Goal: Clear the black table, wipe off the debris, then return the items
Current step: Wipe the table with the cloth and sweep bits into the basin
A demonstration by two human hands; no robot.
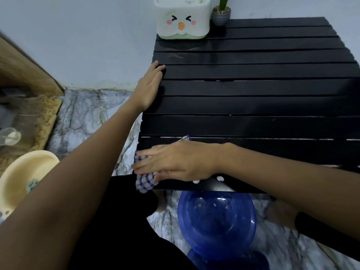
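Right hand (175,162) presses flat on checked cloth (145,184); left hand (150,88), fingers straight, steadies black table (253,106); sweep white crumbs (208,180) into blue bowl (216,225).

- Floor (81,114) — grey-white marble-pattern tiles, dark veining.
- Wall (87,36) — plain pale blue, scuffed and stained along its base.
- Wooden panel (25,69) — brown, slanting across the upper left corner.
- Mat (41,121) — coarse tan fibre, lying on the floor below the panel.
- Clear plastic item (9,136) — at the left edge, on the mat; blurred, kind not determinable.
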